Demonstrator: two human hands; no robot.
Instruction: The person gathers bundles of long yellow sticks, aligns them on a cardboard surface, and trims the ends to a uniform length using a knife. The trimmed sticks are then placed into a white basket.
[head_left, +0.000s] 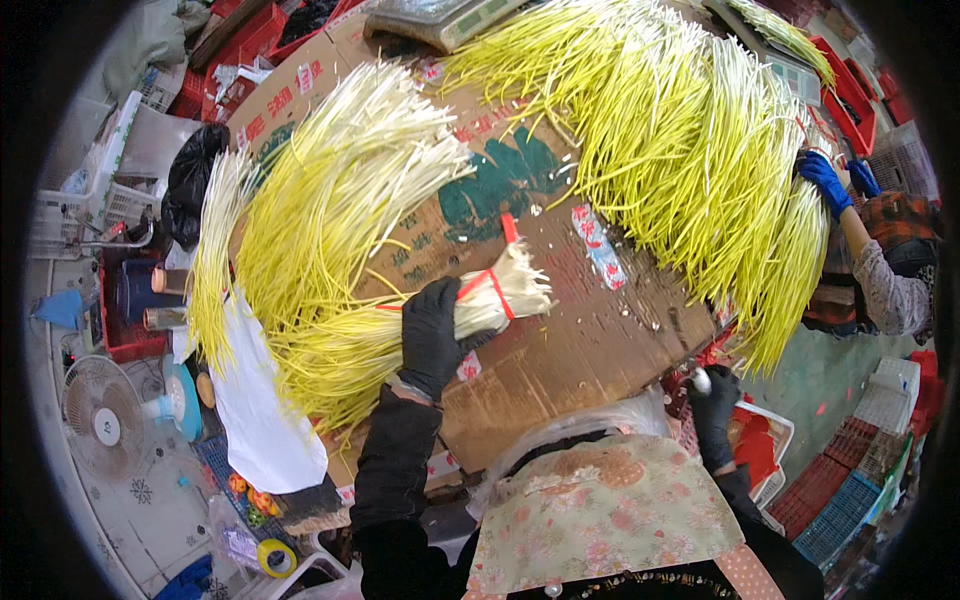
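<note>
My left hand (439, 337), in a black glove, grips a bundle of yellow garlic chives (499, 292) lying on the cardboard-covered table (547, 367). Red ties circle the bundle near its white cut ends, which point right, while the yellow leaves fan out to the left. At the table's near right edge is my right hand (714, 409), also gloved in black, with a small white object (702, 381) at its fingers; what it is, I cannot tell. Beyond my left hand lies a loose pile of yellow chives (337, 172). A much larger heap (675, 135) covers the far right.
A co-worker's blue-gloved hand (825, 180) holds chives at the right. Scales (442, 19) stand at the far edge. White paper (262, 405) hangs over the left edge, near an electric fan (109, 427) and yellow tape (276, 559). Plastic crates (836, 517) lie at lower right.
</note>
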